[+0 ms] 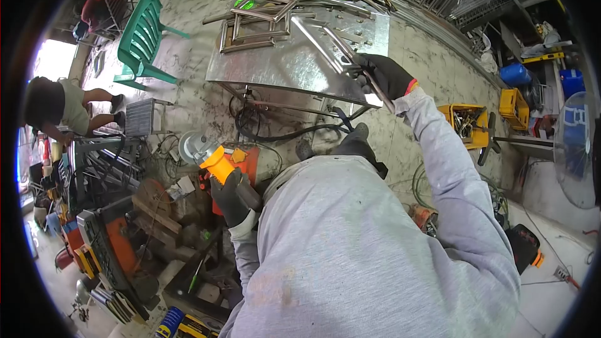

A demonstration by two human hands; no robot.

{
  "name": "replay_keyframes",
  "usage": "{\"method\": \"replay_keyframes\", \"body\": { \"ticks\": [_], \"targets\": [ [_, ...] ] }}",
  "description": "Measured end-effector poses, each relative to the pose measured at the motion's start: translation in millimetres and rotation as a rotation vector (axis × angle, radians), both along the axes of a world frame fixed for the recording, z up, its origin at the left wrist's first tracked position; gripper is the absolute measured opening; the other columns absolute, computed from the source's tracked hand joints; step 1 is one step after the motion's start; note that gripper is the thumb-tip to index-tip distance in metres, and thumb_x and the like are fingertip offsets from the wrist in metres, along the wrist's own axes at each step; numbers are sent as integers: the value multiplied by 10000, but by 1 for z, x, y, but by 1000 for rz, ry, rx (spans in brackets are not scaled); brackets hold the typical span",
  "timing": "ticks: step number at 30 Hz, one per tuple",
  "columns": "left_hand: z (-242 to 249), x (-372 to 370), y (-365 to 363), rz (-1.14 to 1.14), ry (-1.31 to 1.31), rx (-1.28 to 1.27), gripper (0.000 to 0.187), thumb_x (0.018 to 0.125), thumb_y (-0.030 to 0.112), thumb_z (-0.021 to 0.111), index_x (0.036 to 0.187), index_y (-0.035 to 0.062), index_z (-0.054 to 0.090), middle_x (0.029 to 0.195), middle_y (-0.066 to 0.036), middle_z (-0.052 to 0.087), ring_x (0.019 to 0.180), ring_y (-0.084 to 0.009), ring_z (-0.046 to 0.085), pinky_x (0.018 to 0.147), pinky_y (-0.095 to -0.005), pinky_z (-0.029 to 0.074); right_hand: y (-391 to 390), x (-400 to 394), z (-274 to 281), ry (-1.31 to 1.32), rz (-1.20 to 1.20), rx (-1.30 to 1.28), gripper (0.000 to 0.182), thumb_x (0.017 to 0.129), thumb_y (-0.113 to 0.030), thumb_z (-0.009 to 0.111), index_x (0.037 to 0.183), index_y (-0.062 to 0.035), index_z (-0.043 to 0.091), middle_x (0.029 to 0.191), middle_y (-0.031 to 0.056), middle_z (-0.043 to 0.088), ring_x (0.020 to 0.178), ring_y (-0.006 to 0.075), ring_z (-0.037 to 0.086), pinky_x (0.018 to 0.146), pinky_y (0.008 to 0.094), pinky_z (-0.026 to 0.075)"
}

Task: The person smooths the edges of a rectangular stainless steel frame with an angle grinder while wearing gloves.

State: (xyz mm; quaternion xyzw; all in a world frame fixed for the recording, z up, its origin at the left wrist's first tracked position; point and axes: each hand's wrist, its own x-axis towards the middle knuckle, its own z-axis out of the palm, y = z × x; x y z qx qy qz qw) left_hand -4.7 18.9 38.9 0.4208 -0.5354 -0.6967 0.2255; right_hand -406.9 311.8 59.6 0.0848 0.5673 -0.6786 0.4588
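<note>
My left hand [233, 199], in a dark glove, is closed around the body of a yellow angle grinder [217, 164]. The grinder's disc [188, 146] points away to the upper left, low beside the work table. Out to the right, my right hand [383, 75], gloved in black with a red-orange cuff edge, grips a bent metal tube piece [320, 42]. Its two shiny bars slant over the right part of the metal-topped table [300, 70]. Several welded tube frames [255, 32] and loose tubes lie on the table's far half.
A green plastic chair [139, 44] stands at the upper left, near another person [69, 103] bending over. A yellow crate [466, 124] sits to the right, by a fan [575, 150]. Cables [269, 134] trail on the floor under the table. Tools and scrap crowd the lower left.
</note>
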Motion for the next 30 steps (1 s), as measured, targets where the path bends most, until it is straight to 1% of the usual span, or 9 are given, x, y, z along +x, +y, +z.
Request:
{"method": "replay_keyframes", "body": {
  "ticks": [2, 4, 5, 9, 18, 23, 25, 28, 30],
  "targets": [
    [2, -3, 0, -22, -20, -11, 199, 1018, 109, 703, 1184, 5, 672, 1004, -87, 704, 870, -197, 742, 761, -320, 587, -1, 10, 7, -146, -60, -137, 299, 1159, -346, 583, 1144, -75, 708, 801, 18, 706, 618, 130, 678, 555, 319, 593],
    [3, -7, 1, 1, -24, 35, 193, 1011, 109, 711, 1173, 13, 671, 997, -85, 703, 852, -191, 736, 751, -314, 583, -6, 18, 14, -314, -14, -346, 290, 1172, -295, 546, 1265, -48, 667, 855, 7, 680, 639, 119, 671, 585, 320, 596],
    [0, -7, 1, -1, -17, 36, 193, 1011, 109, 711, 1173, 13, 671, 997, -85, 703, 852, -191, 736, 751, -314, 583, -6, 24, 19, -272, 11, -395, 300, 1177, -245, 516, 1357, -31, 621, 916, 10, 652, 684, 108, 672, 620, 308, 596],
    [-13, -5, -4, 3, 8, -5, 215, 989, 120, 735, 1167, 18, 670, 962, -71, 699, 814, -179, 716, 732, -312, 574, -5, 34, 12, -468, 48, -711, 419, 1156, -202, 492, 1504, 28, 530, 1048, 76, 647, 791, 147, 690, 682, 320, 621],
    [-18, 0, -5, -4, -8, 19, 312, 958, 104, 740, 1245, 22, 650, 1039, -47, 704, 897, -151, 689, 814, -301, 547, -5, 46, 12, -564, 30, -788, 487, 1134, -234, 503, 1537, 38, 511, 1053, 79, 631, 794, 139, 665, 706, 332, 580],
    [-27, 1, -7, 16, 46, 14, 322, 956, 100, 738, 1256, 10, 666, 1066, -54, 716, 915, -160, 699, 818, -303, 551, 2, 51, 25, -316, 46, -591, 508, 1144, -293, 516, 1574, -23, 518, 1011, 45, 633, 711, 124, 607, 640, 319, 520],
    [-20, -4, -2, 50, 27, 5, 253, 959, 123, 755, 1173, 45, 643, 956, -37, 676, 775, -148, 676, 695, -296, 554, 5, 49, 24, -175, 108, -540, 500, 1166, -335, 519, 1585, -63, 540, 930, 20, 633, 712, 107, 617, 625, 294, 515],
    [-24, -4, -1, 69, 92, 10, 305, 962, 135, 760, 1227, 43, 641, 996, -43, 684, 784, -155, 687, 703, -299, 577, 10, 50, 25, 119, 153, -413, 477, 1164, -326, 542, 1531, -27, 601, 958, 34, 694, 738, 111, 650, 639, 284, 544],
    [-29, 0, -4, 62, 96, 41, 324, 961, 139, 764, 1244, 42, 638, 1010, -46, 689, 791, -158, 694, 714, -300, 588, 10, 52, 26, 123, 129, -408, 505, 1154, -343, 564, 1522, 0, 607, 960, 43, 715, 719, 115, 652, 636, 270, 550]
  ]
}}
